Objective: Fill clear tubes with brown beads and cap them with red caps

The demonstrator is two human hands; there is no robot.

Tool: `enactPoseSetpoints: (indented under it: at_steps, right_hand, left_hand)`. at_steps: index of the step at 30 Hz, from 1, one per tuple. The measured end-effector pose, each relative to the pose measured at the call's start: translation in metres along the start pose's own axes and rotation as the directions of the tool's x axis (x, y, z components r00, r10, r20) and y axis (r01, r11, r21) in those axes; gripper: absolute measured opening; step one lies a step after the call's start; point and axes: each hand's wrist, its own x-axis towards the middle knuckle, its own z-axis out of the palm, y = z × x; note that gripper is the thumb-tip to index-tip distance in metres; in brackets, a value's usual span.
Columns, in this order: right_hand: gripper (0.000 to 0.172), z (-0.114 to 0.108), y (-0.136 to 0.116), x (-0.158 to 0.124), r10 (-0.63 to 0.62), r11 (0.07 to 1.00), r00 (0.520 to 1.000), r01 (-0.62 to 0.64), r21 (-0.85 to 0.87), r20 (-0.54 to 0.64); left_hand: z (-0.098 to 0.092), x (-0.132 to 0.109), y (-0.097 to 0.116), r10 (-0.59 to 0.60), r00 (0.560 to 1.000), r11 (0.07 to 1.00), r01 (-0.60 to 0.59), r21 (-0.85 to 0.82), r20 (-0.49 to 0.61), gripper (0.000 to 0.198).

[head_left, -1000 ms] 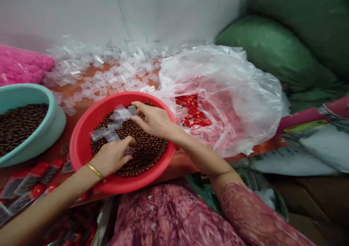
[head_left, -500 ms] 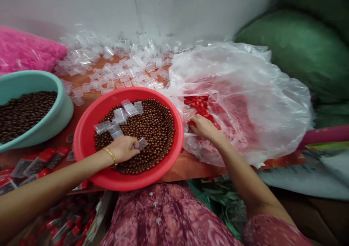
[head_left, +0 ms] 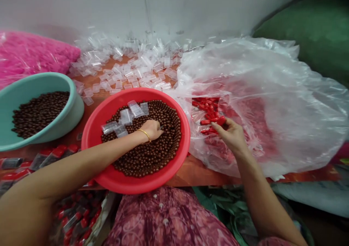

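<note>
A red basin (head_left: 182,155) holds many round brown beads (head_left: 141,162). My left hand (head_left: 152,129), with a gold bracelet at the wrist, is closed and dips into the beads. It grips a small clear plastic box, of which only a sliver shows past the fingers. Several more clear plastic boxes (head_left: 125,116) lie on the beads behind it. At the mouth of a clear plastic bag (head_left: 261,67), my right hand (head_left: 231,133) pinches a red plastic cap (head_left: 219,120) between thumb and fingers. More red caps (head_left: 208,104) lie inside the bag.
A teal basin (head_left: 77,104) of darker beads stands at left, before a pink bag (head_left: 40,53). Loose clear boxes (head_left: 136,71) cover the table's back by the wall. Filled red-capped boxes (head_left: 51,155) lie front left, others in a container below. A green sack (head_left: 311,27) bulges at right.
My left hand has moved right and pushed its clear box down into the beads. The right hand has turned and drawn back slightly, with a red cap now showing in its fingers.
</note>
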Motion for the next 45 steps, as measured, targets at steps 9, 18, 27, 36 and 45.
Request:
enactPoseSetpoints:
  at_steps: [9, 18, 27, 36, 45]
  right_hand:
    - [0.034, 0.0, -0.028, -0.01, 0.225, 0.726, 0.973, -0.136, 0.674, -0.046]
    - [0.028, 0.049, -0.088, -0.032, -0.021, 0.777, 0.999, -0.014, 0.63, 0.048]
    - [0.011, 0.102, -0.112, -0.041, -0.508, 0.831, 0.859, 0.472, 0.296, 0.056]
    - [0.018, 0.103, -0.112, -0.046, -0.427, 0.882, 0.849, 0.316, 0.35, 0.31]
    - [0.028, 0.108, -0.116, -0.034, -0.101, 0.915, 0.865, -0.113, 0.388, 0.492]
  left_hand:
    - [0.014, 0.004, -0.022, 0.111, 0.991, 0.741, -0.135, -0.658, -0.078, 0.023]
    - [-0.011, -0.032, -0.029, 0.227, 0.969, 0.353, -0.178, -0.919, -0.1, 0.044]
    - [-0.011, -0.06, -0.026, 0.295, 0.94, 0.056, -0.194, -0.979, -0.169, 0.043]
    - [-0.016, -0.056, -0.028, 0.252, 0.946, 0.148, -0.246, -0.958, -0.204, 0.043]
    - [-0.021, -0.058, -0.029, 0.309, 0.95, 0.189, -0.017, -0.982, 0.043, 0.031]
